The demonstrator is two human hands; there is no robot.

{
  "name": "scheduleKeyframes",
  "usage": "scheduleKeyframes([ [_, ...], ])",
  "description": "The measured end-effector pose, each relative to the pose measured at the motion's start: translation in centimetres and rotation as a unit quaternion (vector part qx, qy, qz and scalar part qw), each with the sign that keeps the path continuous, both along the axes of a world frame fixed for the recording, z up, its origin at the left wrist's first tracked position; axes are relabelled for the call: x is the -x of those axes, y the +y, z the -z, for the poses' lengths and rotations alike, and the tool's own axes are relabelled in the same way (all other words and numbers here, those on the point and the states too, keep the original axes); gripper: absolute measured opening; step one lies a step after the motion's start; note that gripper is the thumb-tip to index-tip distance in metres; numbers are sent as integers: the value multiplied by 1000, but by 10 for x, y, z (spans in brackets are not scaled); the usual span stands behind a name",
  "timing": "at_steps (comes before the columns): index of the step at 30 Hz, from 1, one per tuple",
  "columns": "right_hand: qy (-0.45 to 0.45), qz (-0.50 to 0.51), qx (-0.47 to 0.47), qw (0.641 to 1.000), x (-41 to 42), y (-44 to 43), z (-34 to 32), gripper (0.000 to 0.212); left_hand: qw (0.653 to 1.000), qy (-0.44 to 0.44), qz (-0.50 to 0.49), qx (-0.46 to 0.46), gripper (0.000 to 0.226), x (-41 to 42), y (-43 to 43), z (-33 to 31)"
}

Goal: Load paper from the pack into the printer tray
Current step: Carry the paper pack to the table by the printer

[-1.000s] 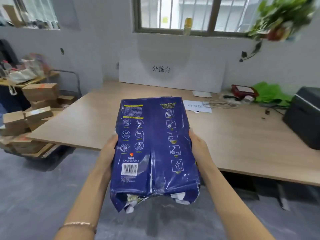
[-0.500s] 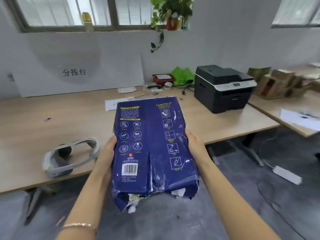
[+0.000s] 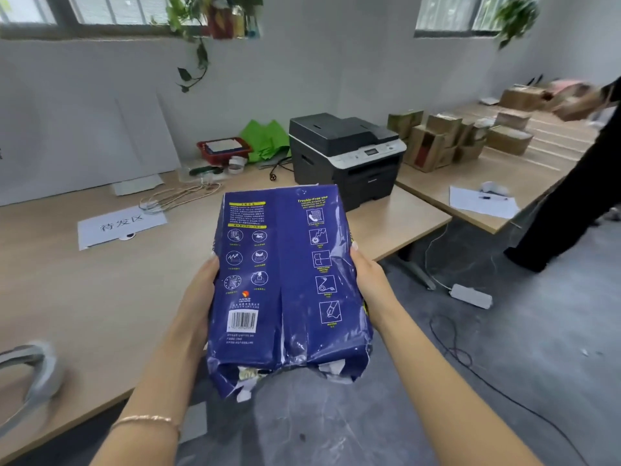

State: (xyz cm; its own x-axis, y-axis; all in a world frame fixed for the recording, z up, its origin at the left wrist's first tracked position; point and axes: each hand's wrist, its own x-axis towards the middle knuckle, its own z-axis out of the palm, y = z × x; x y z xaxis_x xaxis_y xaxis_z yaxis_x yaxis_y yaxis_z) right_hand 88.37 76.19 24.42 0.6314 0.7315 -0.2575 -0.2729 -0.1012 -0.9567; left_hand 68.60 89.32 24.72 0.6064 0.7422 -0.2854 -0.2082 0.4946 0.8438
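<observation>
I hold a dark blue paper pack (image 3: 289, 284) in front of me, its printed back facing up and its torn near end hanging open. My left hand (image 3: 198, 297) grips its left edge and my right hand (image 3: 369, 280) grips its right edge. The black and grey printer (image 3: 346, 156) stands on the wooden table (image 3: 100, 297) beyond the pack, its front tray closed. The pack's far end covers part of the printer's lower front.
A white sign sheet (image 3: 117, 225), a coil of cord (image 3: 178, 196), a red basket (image 3: 223, 149) and a green bag (image 3: 265, 139) lie on the table. A grey headset (image 3: 30, 375) sits at its left. Cardboard boxes (image 3: 447, 136) fill a second table. A person in black (image 3: 578, 183) stands at right. A power strip (image 3: 470, 295) lies on the floor.
My view has swung right and moved closer to the printer. The pack stays held in both hands the same way. A person has come into view at the right edge.
</observation>
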Motion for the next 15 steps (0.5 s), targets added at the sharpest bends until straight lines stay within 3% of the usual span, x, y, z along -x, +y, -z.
scheduleKeyframes([
  [15, 22, 28, 7, 999, -181, 6, 16, 43, 999, 11, 45, -5, 36, -189, 28, 24],
])
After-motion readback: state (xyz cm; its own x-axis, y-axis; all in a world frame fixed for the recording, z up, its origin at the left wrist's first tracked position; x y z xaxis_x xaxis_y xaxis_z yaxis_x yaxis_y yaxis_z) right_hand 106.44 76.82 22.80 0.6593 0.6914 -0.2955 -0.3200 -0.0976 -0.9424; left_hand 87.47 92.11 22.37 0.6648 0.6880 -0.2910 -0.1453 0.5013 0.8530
